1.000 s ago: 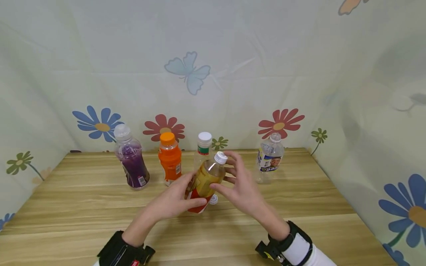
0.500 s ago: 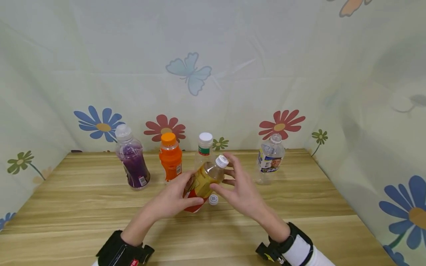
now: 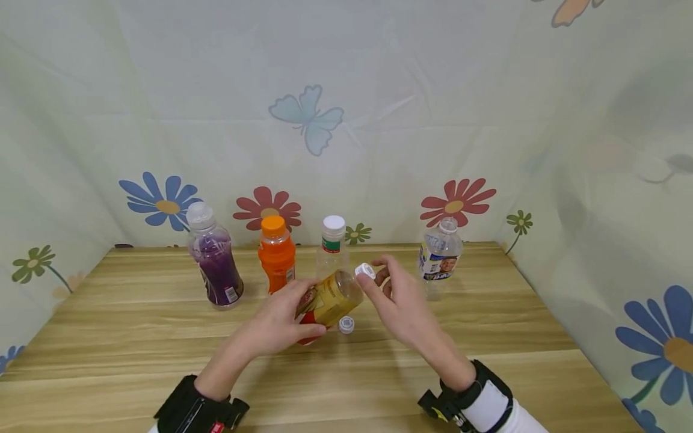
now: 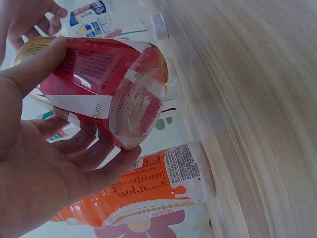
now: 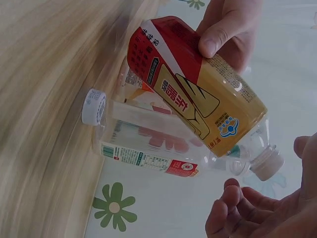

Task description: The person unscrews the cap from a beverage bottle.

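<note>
My left hand [image 3: 281, 322] grips a clear plastic bottle [image 3: 330, 299] round its gold and red label, thumb on the near side. The bottle is held tilted above the table, base toward the left and white cap [image 5: 268, 164] toward the right. That cap sits on the bottle's neck. My right hand [image 3: 397, 300] is beside it, thumb and fingers spread around the cap; in the right wrist view the fingertips [image 5: 231, 184] show a gap to it. Below the bottle a loose white cap [image 3: 346, 325] lies on the table.
Behind stand a purple-filled bottle [image 3: 219, 270], an orange bottle [image 3: 277, 258] with an orange cap, and a clear bottle [image 3: 333, 255] with a white cap and green-red label. An uncapped clear bottle [image 3: 440, 255] stands at the right. A flowered cloth [image 3: 379, 150] hangs behind the wooden table [image 3: 135, 337].
The bottle in my left hand has tipped further over to the right, its cap now lower. My right hand has shifted slightly right, its fingers drawn back from the bottle.
</note>
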A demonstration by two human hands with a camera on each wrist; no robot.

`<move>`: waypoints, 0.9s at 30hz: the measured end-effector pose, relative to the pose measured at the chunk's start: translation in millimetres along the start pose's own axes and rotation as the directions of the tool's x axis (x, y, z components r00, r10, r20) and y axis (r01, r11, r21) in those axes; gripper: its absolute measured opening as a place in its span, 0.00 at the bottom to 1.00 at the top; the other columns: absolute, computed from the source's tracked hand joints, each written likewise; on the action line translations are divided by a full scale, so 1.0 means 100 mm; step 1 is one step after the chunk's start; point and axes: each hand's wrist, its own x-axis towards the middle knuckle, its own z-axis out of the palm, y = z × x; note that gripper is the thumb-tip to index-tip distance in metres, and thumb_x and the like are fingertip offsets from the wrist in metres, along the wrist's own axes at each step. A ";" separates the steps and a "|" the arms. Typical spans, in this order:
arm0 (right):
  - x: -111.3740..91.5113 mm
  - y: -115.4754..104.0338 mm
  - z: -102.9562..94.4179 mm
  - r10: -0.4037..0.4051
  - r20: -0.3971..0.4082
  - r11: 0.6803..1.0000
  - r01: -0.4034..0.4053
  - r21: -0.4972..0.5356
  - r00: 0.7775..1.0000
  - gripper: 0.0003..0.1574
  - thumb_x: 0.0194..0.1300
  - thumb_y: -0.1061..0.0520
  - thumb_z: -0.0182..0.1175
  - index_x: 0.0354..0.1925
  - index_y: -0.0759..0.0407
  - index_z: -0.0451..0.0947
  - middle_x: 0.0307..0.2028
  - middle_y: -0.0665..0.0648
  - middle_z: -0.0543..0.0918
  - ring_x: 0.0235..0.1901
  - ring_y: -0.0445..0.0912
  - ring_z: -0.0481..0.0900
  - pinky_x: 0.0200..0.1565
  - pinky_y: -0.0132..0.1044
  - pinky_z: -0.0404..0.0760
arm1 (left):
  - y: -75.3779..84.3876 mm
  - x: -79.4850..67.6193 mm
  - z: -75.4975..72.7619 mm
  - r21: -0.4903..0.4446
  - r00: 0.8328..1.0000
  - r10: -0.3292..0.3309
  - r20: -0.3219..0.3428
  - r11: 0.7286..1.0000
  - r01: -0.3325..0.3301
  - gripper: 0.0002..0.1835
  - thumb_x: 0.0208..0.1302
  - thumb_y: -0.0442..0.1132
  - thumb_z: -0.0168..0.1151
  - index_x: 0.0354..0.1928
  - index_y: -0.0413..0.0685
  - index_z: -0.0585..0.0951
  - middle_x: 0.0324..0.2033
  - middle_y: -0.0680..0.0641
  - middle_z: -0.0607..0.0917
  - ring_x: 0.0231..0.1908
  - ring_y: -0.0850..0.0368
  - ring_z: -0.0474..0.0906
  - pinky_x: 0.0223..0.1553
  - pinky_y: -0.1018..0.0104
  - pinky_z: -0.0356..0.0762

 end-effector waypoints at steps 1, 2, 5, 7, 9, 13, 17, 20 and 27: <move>0.00 0.01 0.00 0.007 -0.002 1.000 -0.007 -0.014 1.000 0.25 0.78 0.41 0.56 0.57 0.59 0.74 0.32 0.50 0.79 0.24 0.46 0.75 0.23 0.36 0.74 | -0.01 0.00 0.00 0.012 1.000 0.000 -0.004 1.000 0.000 0.40 0.58 0.45 0.79 0.70 0.47 0.71 0.58 0.47 0.79 0.55 0.51 0.77 0.59 0.45 0.76; 0.00 0.02 0.00 0.010 -0.003 1.000 -0.011 -0.030 1.000 0.24 0.78 0.41 0.55 0.55 0.59 0.75 0.30 0.50 0.79 0.23 0.45 0.74 0.23 0.36 0.73 | -0.01 0.00 0.00 0.022 1.000 -0.003 -0.005 1.000 0.003 0.41 0.58 0.45 0.80 0.70 0.47 0.71 0.58 0.47 0.79 0.55 0.50 0.77 0.60 0.45 0.76; 0.00 0.04 0.01 0.004 -0.010 0.997 -0.005 -0.078 1.000 0.20 0.78 0.41 0.55 0.48 0.57 0.76 0.27 0.48 0.78 0.21 0.43 0.73 0.23 0.36 0.73 | -0.03 0.00 0.01 0.042 1.000 0.005 -0.008 0.999 -0.005 0.41 0.57 0.46 0.80 0.70 0.47 0.71 0.59 0.46 0.79 0.55 0.50 0.77 0.60 0.44 0.76; 0.01 0.05 0.01 -0.001 -0.013 0.994 -0.001 -0.109 1.000 0.19 0.78 0.41 0.54 0.44 0.55 0.75 0.25 0.47 0.78 0.21 0.41 0.73 0.24 0.37 0.73 | -0.03 0.00 0.01 0.053 1.000 0.009 -0.011 0.999 -0.008 0.41 0.56 0.46 0.80 0.70 0.47 0.72 0.59 0.47 0.79 0.56 0.50 0.77 0.60 0.44 0.75; 0.01 0.07 0.01 -0.004 -0.013 0.992 0.003 -0.130 1.000 0.19 0.79 0.40 0.53 0.41 0.54 0.75 0.24 0.46 0.77 0.21 0.41 0.72 0.24 0.37 0.73 | -0.03 0.00 0.01 0.056 1.000 0.007 -0.014 0.998 -0.006 0.41 0.56 0.45 0.81 0.69 0.47 0.72 0.58 0.47 0.79 0.56 0.50 0.77 0.61 0.45 0.75; 0.02 0.10 0.02 -0.008 -0.005 0.984 0.007 -0.175 1.000 0.22 0.80 0.39 0.51 0.33 0.51 0.73 0.20 0.46 0.72 0.20 0.41 0.69 0.23 0.37 0.69 | -0.01 0.00 0.02 0.072 1.000 -0.006 -0.017 0.997 0.007 0.41 0.55 0.44 0.81 0.69 0.49 0.72 0.59 0.47 0.79 0.56 0.50 0.77 0.61 0.45 0.75; 0.03 0.13 0.03 -0.006 0.009 0.976 0.007 -0.218 1.000 0.29 0.81 0.39 0.49 0.23 0.50 0.69 0.16 0.45 0.67 0.17 0.41 0.65 0.22 0.37 0.65 | 0.02 -0.01 0.03 0.101 1.000 -0.017 -0.015 0.995 0.019 0.41 0.54 0.43 0.82 0.69 0.51 0.73 0.59 0.46 0.79 0.57 0.49 0.76 0.61 0.43 0.74; 0.03 0.15 0.04 0.003 0.017 0.971 0.001 -0.238 1.000 0.34 0.81 0.38 0.47 0.19 0.50 0.65 0.14 0.45 0.64 0.15 0.40 0.61 0.21 0.37 0.62 | 0.04 -0.01 0.04 0.120 1.000 -0.021 -0.019 0.992 0.024 0.41 0.54 0.44 0.82 0.69 0.51 0.73 0.59 0.46 0.79 0.57 0.48 0.76 0.62 0.43 0.74; 0.06 0.17 0.05 0.007 0.012 0.964 -0.004 -0.264 1.000 0.37 0.82 0.37 0.43 0.16 0.50 0.63 0.13 0.45 0.63 0.14 0.40 0.59 0.21 0.37 0.60 | 0.05 -0.01 0.06 0.168 0.999 -0.011 -0.045 0.986 0.019 0.42 0.53 0.46 0.83 0.69 0.51 0.73 0.57 0.47 0.78 0.55 0.49 0.75 0.59 0.45 0.75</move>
